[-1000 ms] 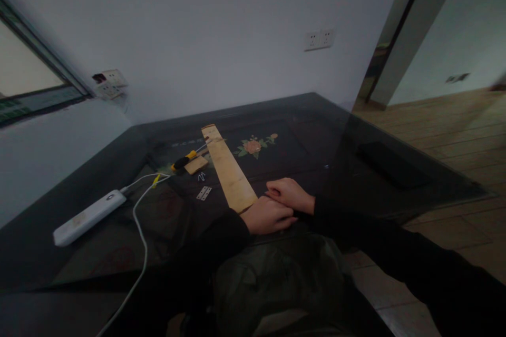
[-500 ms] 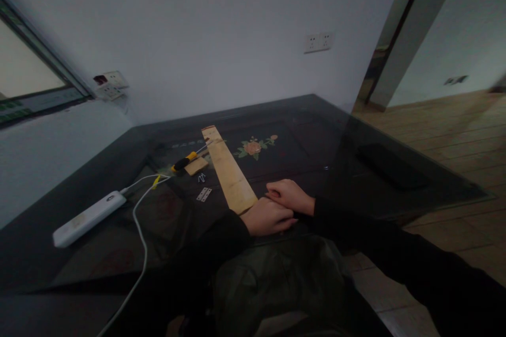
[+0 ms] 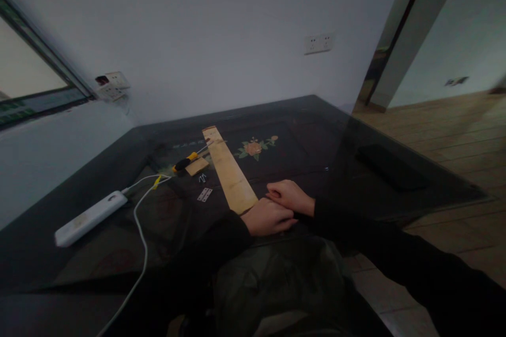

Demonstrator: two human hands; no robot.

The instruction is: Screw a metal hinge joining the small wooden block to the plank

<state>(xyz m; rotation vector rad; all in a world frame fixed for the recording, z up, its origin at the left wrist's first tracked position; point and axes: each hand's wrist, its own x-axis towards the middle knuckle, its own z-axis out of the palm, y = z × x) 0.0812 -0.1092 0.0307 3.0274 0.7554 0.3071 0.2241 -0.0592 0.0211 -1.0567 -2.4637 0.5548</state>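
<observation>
Fingers curl in and press together on the left hand and the right hand, which touch each other by the wooden board's near end. The dark table bears the board, a screwdriver with its tip over it, a wood block, screws, metal plates and a white device.

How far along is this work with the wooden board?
Barely begun, it seems: no finished part shows. No tool is visible in hand; the left hand and right hand rest together near the board. Left to use, apparently: the screws, hinge and screwdriver, all lying loose.
</observation>
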